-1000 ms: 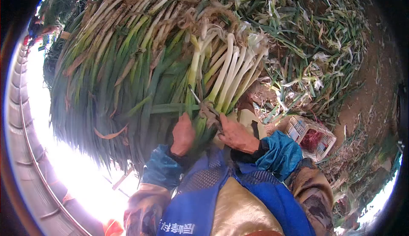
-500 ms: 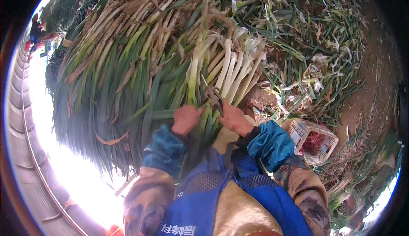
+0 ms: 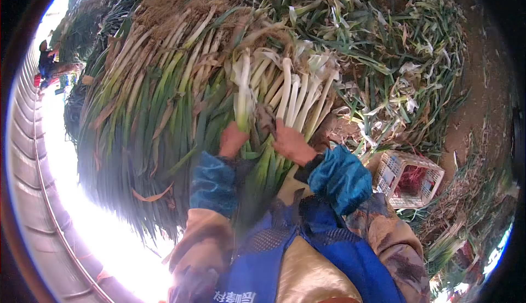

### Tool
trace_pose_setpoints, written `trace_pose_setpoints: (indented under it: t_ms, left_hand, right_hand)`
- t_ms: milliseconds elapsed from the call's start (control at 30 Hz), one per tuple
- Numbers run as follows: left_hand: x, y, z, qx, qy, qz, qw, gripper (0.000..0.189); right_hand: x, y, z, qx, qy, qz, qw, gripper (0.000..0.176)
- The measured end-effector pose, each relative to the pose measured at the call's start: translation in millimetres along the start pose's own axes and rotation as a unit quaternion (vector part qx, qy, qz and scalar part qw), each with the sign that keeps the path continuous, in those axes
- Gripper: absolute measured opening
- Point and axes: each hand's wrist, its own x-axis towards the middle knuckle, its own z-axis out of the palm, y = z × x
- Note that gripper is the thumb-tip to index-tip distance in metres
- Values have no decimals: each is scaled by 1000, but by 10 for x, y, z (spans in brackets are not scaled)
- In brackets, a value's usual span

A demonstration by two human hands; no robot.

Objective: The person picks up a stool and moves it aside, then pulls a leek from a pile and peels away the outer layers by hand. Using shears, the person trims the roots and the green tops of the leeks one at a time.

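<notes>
My left hand [image 3: 233,140] is closed around the green part of a leek [image 3: 243,92], whose pale stalk points away from me. My right hand [image 3: 295,143] grips a small dark hand tool [image 3: 267,121]; blur hides its exact kind. The tool is close to the right side of the held leek. Just beyond my right hand lies a group of peeled leeks [image 3: 298,97] with clean white stalks, side by side. To the left spreads a thick layer of unpeeled leeks [image 3: 159,84], with brown roots at the far end and green leaves towards me.
A heap of stripped leaves [image 3: 394,45] covers the ground at the far right. Near my right elbow stands a pale plastic basket [image 3: 382,180] with red strands [image 3: 413,181] inside. A person [image 3: 45,59] is far off at the left, near a ribbed wall [image 3: 22,155].
Both hands have moved slightly away from me. The held leek looks more upright, and the tool has shifted left towards it. My view has turned a little.
</notes>
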Motion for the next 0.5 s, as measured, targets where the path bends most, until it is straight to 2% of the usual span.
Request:
trace_pose_setpoints:
  t_ms: [100,133,167,200,300,333,500]
  left_hand:
    - [-190,-141,-240,-252,-163,-37,953,35]
    - [-68,-473,-44,-259,-214,-72,939,37]
    - [-153,-528,10,-293,-211,-68,930,36]
    - [-273,-563,73,-328,-207,-61,920,36]
    - [-644,-616,246,-400,-201,-61,892,32]
    - [-737,-619,305,-420,-202,-64,883,30]
    - [-920,-539,366,-416,-195,-50,887,28]
  right_hand:
    - [66,-52,-43,3,26,-39,999,44]
    - [-46,-48,14,1,21,-59,998,45]
    - [-174,-51,70,-2,17,-79,997,46]
    - [-354,-204,-43,3,-27,-63,998,48]
    - [-575,-90,74,25,-41,-65,997,70]
    - [-510,-149,13,0,-98,19,995,69]
    - [-135,53,138,-51,-18,21,998,45]
